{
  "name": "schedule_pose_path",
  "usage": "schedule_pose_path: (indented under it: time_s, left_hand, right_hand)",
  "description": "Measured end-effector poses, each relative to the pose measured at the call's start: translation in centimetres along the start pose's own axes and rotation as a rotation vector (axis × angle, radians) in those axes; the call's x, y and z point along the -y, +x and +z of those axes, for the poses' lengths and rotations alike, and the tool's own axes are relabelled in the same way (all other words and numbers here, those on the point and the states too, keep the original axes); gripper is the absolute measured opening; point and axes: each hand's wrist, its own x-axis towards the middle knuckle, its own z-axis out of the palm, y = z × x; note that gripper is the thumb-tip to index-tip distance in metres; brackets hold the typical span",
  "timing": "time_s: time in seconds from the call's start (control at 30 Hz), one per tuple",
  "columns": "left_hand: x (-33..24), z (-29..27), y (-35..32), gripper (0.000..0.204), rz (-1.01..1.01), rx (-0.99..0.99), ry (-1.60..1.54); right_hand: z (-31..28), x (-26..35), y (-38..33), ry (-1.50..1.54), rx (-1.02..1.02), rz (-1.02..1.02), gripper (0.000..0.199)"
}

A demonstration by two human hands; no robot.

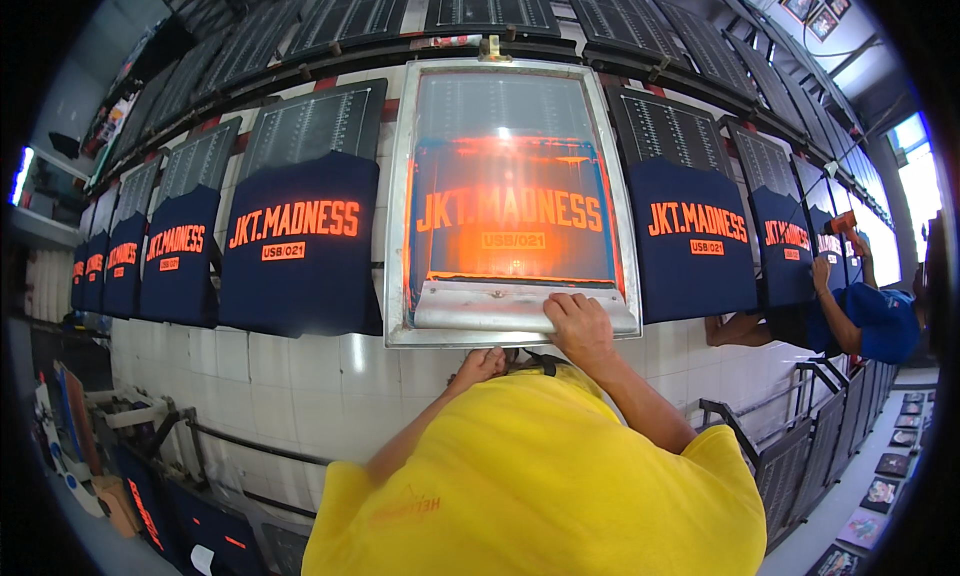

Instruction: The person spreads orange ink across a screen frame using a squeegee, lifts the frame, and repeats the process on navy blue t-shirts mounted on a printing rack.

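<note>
In front of me lies a screen printing frame [394, 226] with a metal rim, over a dark navy shirt that shows through its mesh. Bright orange ink covers much of the mesh. My right hand [582, 328] grips a wide silver squeegee [470, 306] by its right half, fingers over the top. The squeegee rests across the near end of the mesh, below the ink. My left hand [482, 364], fingers curled, is just below the frame's near edge, left of my right hand. What it holds there is hidden.
Navy shirts [300, 286] with orange lettering lie on black boards on both sides. More boards [490, 4] line a rail behind. At the far right, a person in blue [865, 321] holds an orange heat-gun-like tool [842, 223]. Metal racks [810, 426] stand behind me.
</note>
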Motion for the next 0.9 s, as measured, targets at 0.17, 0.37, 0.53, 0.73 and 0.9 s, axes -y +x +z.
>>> schedule_pose_path:
  time_s: [0.17, 0.37, 0.53, 0.73, 0.9]
  left_hand:
    - [-0.2, -0.2, 0.2, 0.041, -0.033, 0.032, -0.027]
    - [-2.3, -0.2, -0.3, 0.034, -0.122, 0.142, -0.117]
    - [-3.7, -0.1, -0.8, 0.033, -0.175, 0.14, -0.075]
    - [-7.4, -0.2, -3.1, 0.034, -0.147, 0.157, 0.317]
    - [-14.9, -3.7, -7.3, 0.031, -0.134, -0.057, 0.301]
  right_hand:
    - [0.8, 0.6, -1.7, -0.002, 0.084, 0.026, 0.054]
    - [2.1, 0.7, -2.7, 0.015, 0.084, 0.043, 0.064]
    - [1.9, 1.0, -3.1, 0.068, 0.089, 0.062, 0.065]
    - [0.4, -1.6, -3.3, 0.26, -0.158, 0.185, 0.045]
    - [0.1, -9.8, -4.9, 0.145, -0.296, 0.661, 0.032]
